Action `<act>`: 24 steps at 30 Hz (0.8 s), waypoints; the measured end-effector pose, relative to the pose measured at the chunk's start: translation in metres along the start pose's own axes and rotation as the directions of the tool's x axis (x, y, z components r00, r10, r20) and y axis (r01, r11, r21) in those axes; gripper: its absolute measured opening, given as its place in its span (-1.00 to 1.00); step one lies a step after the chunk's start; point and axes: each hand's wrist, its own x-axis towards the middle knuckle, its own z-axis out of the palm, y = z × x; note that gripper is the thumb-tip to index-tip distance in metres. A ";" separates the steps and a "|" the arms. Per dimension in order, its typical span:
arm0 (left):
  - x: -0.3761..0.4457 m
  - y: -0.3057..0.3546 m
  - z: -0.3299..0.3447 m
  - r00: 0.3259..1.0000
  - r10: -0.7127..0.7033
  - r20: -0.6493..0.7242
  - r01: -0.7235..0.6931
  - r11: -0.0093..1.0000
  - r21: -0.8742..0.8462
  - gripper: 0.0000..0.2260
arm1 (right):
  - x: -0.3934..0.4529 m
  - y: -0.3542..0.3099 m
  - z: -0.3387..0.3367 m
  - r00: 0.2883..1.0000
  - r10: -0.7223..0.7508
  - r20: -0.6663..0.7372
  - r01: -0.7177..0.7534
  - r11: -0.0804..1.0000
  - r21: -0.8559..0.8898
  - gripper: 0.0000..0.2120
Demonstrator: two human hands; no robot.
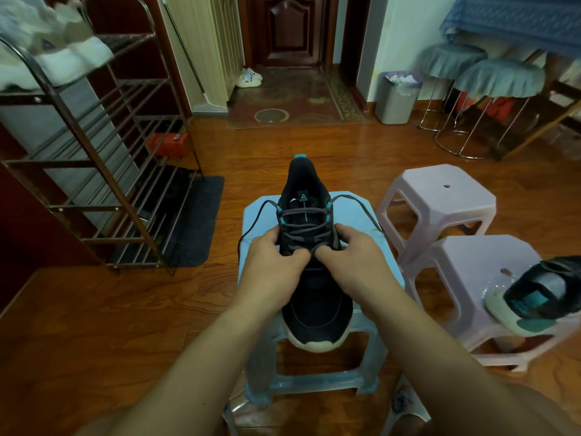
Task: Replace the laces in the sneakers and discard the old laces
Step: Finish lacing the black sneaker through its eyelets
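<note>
A black sneaker (314,303) with a white sole lies on a light blue stool (355,215), toe toward me. Its grey lace (306,226) crosses the eyelets, and both loose ends trail off to the left and right of the stool. My left hand (273,265) and my right hand (352,265) sit over the lower eyelets, fingers curled and pinching the lace at the middle of the shoe. The second black sneaker (540,297) lies on its side on a pale pink stool (471,272) at the right.
Another pink stool (440,196) stands behind the first. A metal shoe rack (103,171) fills the left, with a dark mat (195,221) below it. A grey waste bin (396,97) stands by the far wall, next to round covered stools (496,80).
</note>
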 end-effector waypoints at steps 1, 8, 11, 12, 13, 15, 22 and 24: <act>0.000 0.001 0.000 1.000 -0.008 -0.010 0.008 1.000 0.007 -0.75 | 0.000 -0.001 -0.001 1.000 -0.016 -0.013 0.014 0.996 -0.085 -0.77; 0.004 0.006 -0.002 0.993 0.093 -0.066 -0.070 0.955 0.289 -0.77 | 0.000 -0.011 -0.006 0.995 -0.098 -0.019 0.078 0.875 -0.478 -0.89; 0.005 0.004 -0.007 0.999 0.033 -0.010 -0.030 0.982 0.186 -0.69 | 0.000 -0.008 -0.011 0.996 -0.085 0.036 0.093 0.905 -0.415 -0.85; 0.005 0.003 -0.011 0.999 -0.005 0.033 0.003 0.997 0.078 -0.60 | 0.001 -0.007 -0.017 0.996 -0.059 0.072 0.079 0.948 -0.309 -0.83; 0.007 0.002 -0.015 0.996 -0.039 0.083 0.043 0.998 -0.046 -0.47 | 0.002 -0.007 -0.024 0.991 -0.014 0.135 0.035 0.987 -0.158 -0.78; 0.010 0.004 -0.019 0.990 -0.079 0.117 0.107 0.961 -0.255 -0.34 | 0.007 -0.008 -0.035 0.967 0.054 0.249 -0.100 0.980 0.174 -0.60; 0.036 0.023 -0.006 0.965 -0.185 -0.184 0.052 0.827 -0.559 -0.84 | 0.043 -0.017 -0.027 0.989 0.073 0.125 -0.137 0.752 0.645 -0.79; 0.035 0.023 -0.003 0.947 -0.244 -0.210 0.060 0.774 -0.630 -0.82 | 0.046 -0.016 -0.022 0.997 0.050 0.060 -0.078 0.722 0.687 -0.82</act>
